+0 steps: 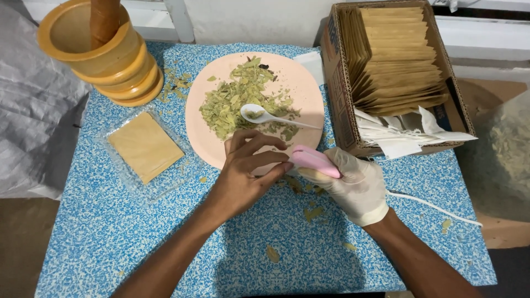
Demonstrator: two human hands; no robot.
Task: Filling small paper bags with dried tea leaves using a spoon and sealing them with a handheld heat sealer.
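Observation:
My right hand (356, 187), in a pale glove, grips a small pink handheld device (314, 161) with a white cord (430, 205) trailing right. My bare left hand (245, 171) rests against the device's tip at the near rim of a pink plate (306, 91); whatever lies between fingers and device is hidden. The plate holds crushed dried green leaves (240, 99) and a white plastic spoon (265, 116) lying on them.
A wooden mortar with pestle (102, 47) stands back left. A clear tray holding a tan sachet (144, 146) lies left of the plate. A cardboard box of tan sachets (395, 60) stands back right. Leaf crumbs dot the blue patterned tablecloth (276, 248). Plastic sheeting hangs at left.

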